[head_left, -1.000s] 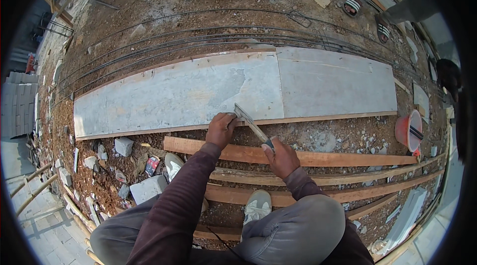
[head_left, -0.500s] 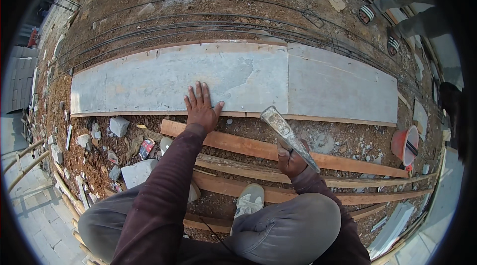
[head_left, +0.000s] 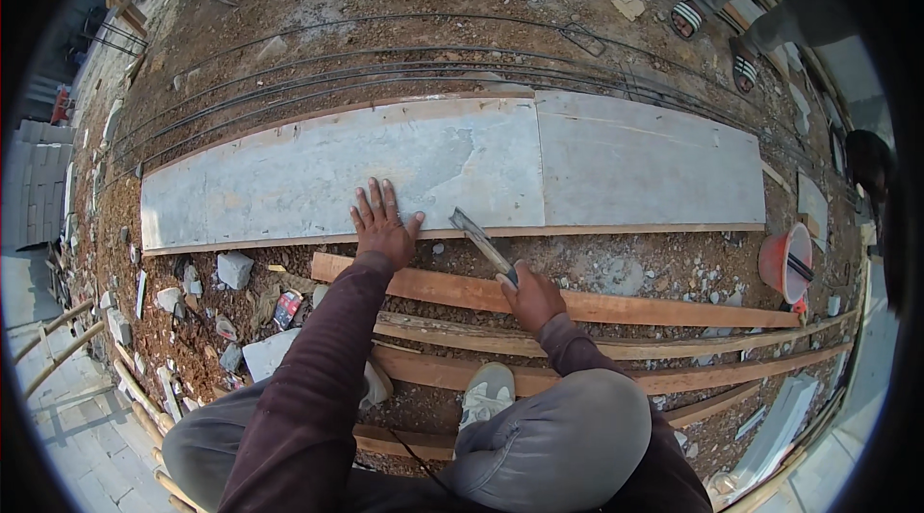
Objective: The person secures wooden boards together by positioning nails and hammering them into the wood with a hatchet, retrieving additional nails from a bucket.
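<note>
A long grey-white panel (head_left: 337, 171) with a wooden strip along its near edge lies across the ground in front of me. My left hand (head_left: 385, 229) presses flat on it near that edge, fingers spread. To its right, my right hand (head_left: 532, 299) is wrapped around the handle of a hammer (head_left: 486, 245). The hammer's head is down at the near edge of the panel, a short way from my left hand. Whether a nail is under the head I cannot make out. A second, plainer panel (head_left: 654, 162) butts against the right end of the first.
Several long timbers (head_left: 452, 292) lie between my feet and the panels. Steel bars (head_left: 385, 65) run behind. A red bucket (head_left: 776, 263) stands at the right, broken blocks (head_left: 234, 269) at the left. Another person's legs (head_left: 770, 3) show at the far right.
The hammer has swung down and to the left, from raised above the timbers to the panel's near edge. My left hand stays flat on the panel. The whole view has shifted slightly.
</note>
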Available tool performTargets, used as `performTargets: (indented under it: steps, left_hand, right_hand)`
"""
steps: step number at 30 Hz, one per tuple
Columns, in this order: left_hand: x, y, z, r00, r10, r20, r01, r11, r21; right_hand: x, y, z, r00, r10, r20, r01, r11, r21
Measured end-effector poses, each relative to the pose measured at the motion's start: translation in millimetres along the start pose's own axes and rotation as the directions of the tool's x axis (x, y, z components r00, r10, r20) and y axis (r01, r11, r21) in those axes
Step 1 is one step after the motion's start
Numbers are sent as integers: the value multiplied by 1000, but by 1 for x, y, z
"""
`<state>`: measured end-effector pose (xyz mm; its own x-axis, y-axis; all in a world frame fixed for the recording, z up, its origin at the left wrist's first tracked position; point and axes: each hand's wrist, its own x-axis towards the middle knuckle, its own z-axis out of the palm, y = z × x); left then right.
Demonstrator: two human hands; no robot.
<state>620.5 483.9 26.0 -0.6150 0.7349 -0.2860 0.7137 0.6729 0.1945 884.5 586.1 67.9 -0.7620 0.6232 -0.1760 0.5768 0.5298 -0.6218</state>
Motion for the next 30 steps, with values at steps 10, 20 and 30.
performTargets:
  steps: [10, 20, 30]
  left_hand:
    - [-1, -9, -2, 998, -19, 56, 19, 1000, 4]
    - [-1, -7, -6, 997, -27, 69, 28, 1000, -10]
    - [-5, -44, 9, 999, 34, 20, -28, 966, -258]
  right_hand:
    - [12, -13, -4, 980, 146, 138, -128, 983, -132]
    - [12, -8, -12, 998, -63, -30, 61, 996, -61]
    - [71, -142, -130, 929, -340, 146, 355, 931, -85]
